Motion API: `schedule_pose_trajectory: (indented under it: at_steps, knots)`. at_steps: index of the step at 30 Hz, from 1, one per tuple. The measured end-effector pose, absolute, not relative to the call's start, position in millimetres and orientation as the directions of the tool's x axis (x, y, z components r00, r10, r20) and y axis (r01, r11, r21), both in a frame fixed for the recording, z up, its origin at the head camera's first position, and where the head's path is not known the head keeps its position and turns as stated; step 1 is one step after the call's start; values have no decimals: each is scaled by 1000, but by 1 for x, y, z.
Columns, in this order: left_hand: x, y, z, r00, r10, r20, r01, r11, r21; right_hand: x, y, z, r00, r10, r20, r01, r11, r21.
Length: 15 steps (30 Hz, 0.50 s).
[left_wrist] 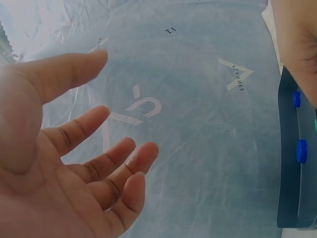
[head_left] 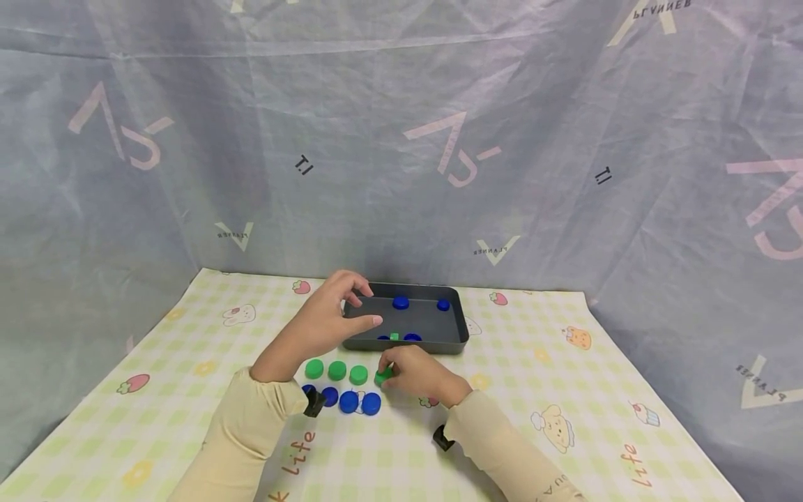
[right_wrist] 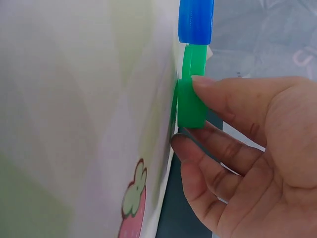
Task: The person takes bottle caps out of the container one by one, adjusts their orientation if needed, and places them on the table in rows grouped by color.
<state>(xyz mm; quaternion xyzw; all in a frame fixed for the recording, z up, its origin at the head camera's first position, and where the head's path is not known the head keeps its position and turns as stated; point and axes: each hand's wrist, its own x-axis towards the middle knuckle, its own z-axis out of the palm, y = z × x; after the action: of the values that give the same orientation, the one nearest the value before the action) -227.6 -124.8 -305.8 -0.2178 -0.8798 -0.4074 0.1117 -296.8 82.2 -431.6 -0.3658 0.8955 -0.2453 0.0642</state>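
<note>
My right hand (head_left: pixel 417 371) pinches a round green cap (right_wrist: pixel 191 106) between thumb and fingers, low at the table top. Three more green caps (head_left: pixel 337 369) stretch out to its left in a row. In front of them lies a second row, of several blue caps (head_left: pixel 348 401). My left hand (head_left: pixel 323 322) hovers over the left end of a dark grey tray (head_left: pixel 463 328). Its fingers are spread and loosely bent around nothing, as the left wrist view of that hand (left_wrist: pixel 74 163) confirms.
Inside the tray are several blue caps (head_left: pixel 400 302) and a small green piece (head_left: pixel 394 337), partly hidden by the near wall. A checked tablecloth (head_left: pixel 539 460) with printed figures covers the table. Behind it hangs a grey curtain (head_left: pixel 376 209).
</note>
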Motion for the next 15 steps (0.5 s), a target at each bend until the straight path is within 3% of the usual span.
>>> schedule_pose_trajectory:
  at_steps: [15]
  knots:
    - [-223, -119, -307, -851, 298, 433, 522, 574, 631, -294, 80, -429, -705, -708, 44, -636, 604, -481]
